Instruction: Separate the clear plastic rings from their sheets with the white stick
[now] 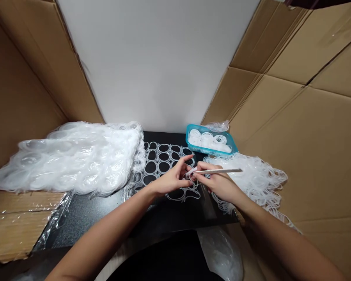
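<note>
My left hand [175,176] is curled with thumb and fingers around a small white ring [190,173], its index finger lifted away. My right hand [219,181] pinches a thin white stick [222,171] like a pen; its tip meets the ring between my hands, where fingers partly hide the contact. Beneath them lies a joined sheet of translucent white rings [164,167] on the black tabletop [175,216]. Close by my right hand is a tangled heap of white ring-shaped scraps [251,175].
A blue plastic basket [213,151] holding loose white rings stands at the back right, a clear bag [218,125] behind it. On the left is a tall stack of ring sheets [76,160]. Cardboard walls [316,148] enclose both sides; a pale wall [160,62] stands behind.
</note>
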`<act>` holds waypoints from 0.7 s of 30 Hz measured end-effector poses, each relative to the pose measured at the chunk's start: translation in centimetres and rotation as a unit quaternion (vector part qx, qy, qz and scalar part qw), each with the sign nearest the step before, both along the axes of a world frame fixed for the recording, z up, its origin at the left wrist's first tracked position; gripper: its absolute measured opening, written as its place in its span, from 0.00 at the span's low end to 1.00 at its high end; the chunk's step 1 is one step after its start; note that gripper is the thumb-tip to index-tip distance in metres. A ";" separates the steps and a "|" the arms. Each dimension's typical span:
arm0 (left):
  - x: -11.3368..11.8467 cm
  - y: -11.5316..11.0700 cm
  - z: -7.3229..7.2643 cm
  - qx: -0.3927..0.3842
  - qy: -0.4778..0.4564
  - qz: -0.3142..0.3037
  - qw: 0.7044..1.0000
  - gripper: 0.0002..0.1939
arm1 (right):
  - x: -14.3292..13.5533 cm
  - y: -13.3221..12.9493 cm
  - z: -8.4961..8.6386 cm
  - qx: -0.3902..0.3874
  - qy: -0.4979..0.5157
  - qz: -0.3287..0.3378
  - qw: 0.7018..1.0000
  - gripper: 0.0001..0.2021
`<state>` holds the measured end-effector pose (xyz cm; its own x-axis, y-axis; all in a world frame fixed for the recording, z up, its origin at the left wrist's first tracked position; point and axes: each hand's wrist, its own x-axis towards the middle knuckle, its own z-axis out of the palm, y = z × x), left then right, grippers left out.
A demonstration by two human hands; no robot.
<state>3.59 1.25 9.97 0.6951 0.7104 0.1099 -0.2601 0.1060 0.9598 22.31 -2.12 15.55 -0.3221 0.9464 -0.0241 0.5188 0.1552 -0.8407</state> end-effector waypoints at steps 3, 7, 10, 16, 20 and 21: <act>0.2 -0.7 0.1 -0.070 -0.039 0.022 0.997 0.39 | 0.0 -0.2 0.1 0.114 -0.080 -0.032 0.990 0.12; 0.7 -1.6 0.3 -0.100 -0.054 0.064 0.991 0.38 | 0.5 -0.2 0.3 0.065 0.023 -0.047 0.997 0.12; 0.4 -2.4 1.2 -0.121 -0.107 0.107 0.981 0.35 | 1.1 -0.6 0.7 -0.071 0.234 -0.047 0.968 0.15; -1.6 -5.0 4.4 -0.201 -0.222 0.106 0.948 0.29 | 1.4 -3.0 0.7 -0.174 0.433 -0.045 0.883 0.20; -2.4 -6.2 5.3 -0.188 -0.234 0.095 0.949 0.27 | 0.9 -4.0 0.0 -0.177 0.440 -0.029 0.880 0.22; -2.5 -6.3 5.4 -0.179 -0.230 0.096 0.952 0.28 | 0.8 -4.1 -0.1 -0.175 0.435 -0.025 0.883 0.23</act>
<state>1.05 -5.10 15.33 0.4856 0.8686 0.0988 -0.6917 0.3127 0.6509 23.14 -6.24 15.48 -0.3202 0.9438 -0.0813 -0.3488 -0.1973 -0.9162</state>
